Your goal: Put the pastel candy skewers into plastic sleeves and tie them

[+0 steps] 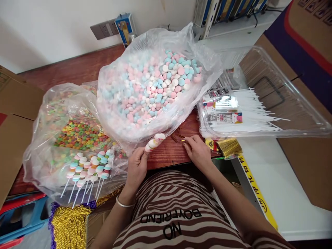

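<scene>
Left hand grips wrapped marshmallow skewer; right hand pinches gold twist tie

Left hand (137, 166): fingers curled closed, thumb pressed on the lower end of a wrapped marshmallow skewer (155, 142). Skewer sticks out toward 1 o'clock from the fist, in front of the big marshmallow bag. Its stick is hidden, presumably by the hand; can't confirm.

Right hand (198, 150): at about 3 o'clock from the left, well apart from it. Thumb and index nearly together, pinching a short gold twist tie (183, 140) at the tips, pointing to 10 o'clock. Other fingers bent in; grip partly hidden.

Around left hand: clear bag of pink, blue and white marshmallows (145, 93) at 12 o'clock; bag of gummy rings (80, 135) at 10 o'clock; group of unwrapped marshmallow skewers (90, 166) at 9 o'clock, lying on clear plastic, white sticks toward 7 o'clock.

Around right hand: loose ties (177, 135) on the red-brown wood tabletop (164, 157) at 10 o'clock; gold twist-tie bundle (229, 148) just beside, 3 o'clock; clear plastic tray (306, 119) with white sticks (255, 110) and printed packets (223, 117) at 2 o'clock.
</scene>
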{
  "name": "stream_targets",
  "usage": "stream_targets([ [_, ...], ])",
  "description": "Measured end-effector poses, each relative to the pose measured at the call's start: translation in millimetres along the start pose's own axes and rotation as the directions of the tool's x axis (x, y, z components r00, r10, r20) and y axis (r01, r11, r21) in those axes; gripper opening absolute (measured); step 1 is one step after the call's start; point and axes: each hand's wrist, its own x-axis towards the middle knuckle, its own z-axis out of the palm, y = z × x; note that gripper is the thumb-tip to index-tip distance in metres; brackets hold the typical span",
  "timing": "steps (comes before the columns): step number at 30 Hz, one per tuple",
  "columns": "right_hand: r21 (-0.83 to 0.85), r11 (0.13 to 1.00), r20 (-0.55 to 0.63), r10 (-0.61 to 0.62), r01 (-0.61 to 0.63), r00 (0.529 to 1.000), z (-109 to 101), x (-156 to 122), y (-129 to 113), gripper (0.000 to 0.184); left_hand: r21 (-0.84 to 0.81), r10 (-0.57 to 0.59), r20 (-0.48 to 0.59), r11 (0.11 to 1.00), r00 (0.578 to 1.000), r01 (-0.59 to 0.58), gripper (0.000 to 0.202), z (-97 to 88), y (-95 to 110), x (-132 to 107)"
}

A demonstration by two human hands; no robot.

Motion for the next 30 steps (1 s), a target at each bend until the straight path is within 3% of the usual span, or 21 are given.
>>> stream_targets([
  [3, 0.004, 1.0, -0.032, 0.016, -0.016, 0.999, 10, 8, -10, 0.018, 0.076, 0.061, 0.011, 0.995, 0.998, -0.062, 0.027, 8.3, 3, -2],
  [6, 0.052, 0.997, -0.018, 0.059, -0.058, 0.998, 13, 17, -19, 0.017, 0.089, 0.048, 0.034, 0.995, 0.998, -0.051, 0.027, 8.3, 4, -4],
  [9, 0.318, 0.942, -0.009, 0.114, -0.106, 0.993, 5, 22, -21, 0.017, 0.09, 0.001, 0.051, 0.996, 0.999, -0.006, 0.028, 2.2, 2, -5],
  [11, 0.592, 0.788, 0.0, 0.212, -0.171, 0.977, -7, 21, -22, 0.013, 0.12, -0.005, 0.059, 0.993, 0.998, -0.002, 0.027, -0.9, -1, -5],
  [14, 0.894, 0.374, 0.104, 0.361, -0.246, 0.927, -26, 17, -34, 0.019, 0.21, 0.06, 0.073, 0.975, 0.996, -0.074, 0.019, 3.3, -4, -5],
  [17, 0.954, 0.022, 0.275, 0.335, -0.3, 0.901, -35, 11, -63, 0.026, 0.352, 0.119, 0.137, 0.922, 0.983, -0.16, 0.023, 19.2, -1, -3],
  [19, 0.931, -0.072, 0.364, 0.26, -0.358, 0.894, -33, 9, -84, 0.028, 0.45, 0.136, 0.165, 0.871, 0.977, -0.197, 0.024, 31.5, 6, 0],
  [21, 0.921, -0.055, 0.387, 0.231, -0.385, 0.893, -26, 8, -98, 0.029, 0.512, 0.161, 0.171, 0.829, 0.972, -0.227, 0.02, 40.7, 13, 5],
  [26, 0.925, 0.195, 0.25, 0.331, -0.325, 0.91, -14, 13, -102, 0.033, 0.558, 0.24, 0.152, 0.78, 0.959, -0.284, 0.017, 48.0, 19, 10],
  [30, 0.906, 0.235, 0.255, 0.359, -0.352, 0.898, -14, 15, -98, 0.036, 0.505, 0.301, 0.08, 0.81, 0.95, -0.299, 0.015, 51.6, 13, 7],
])
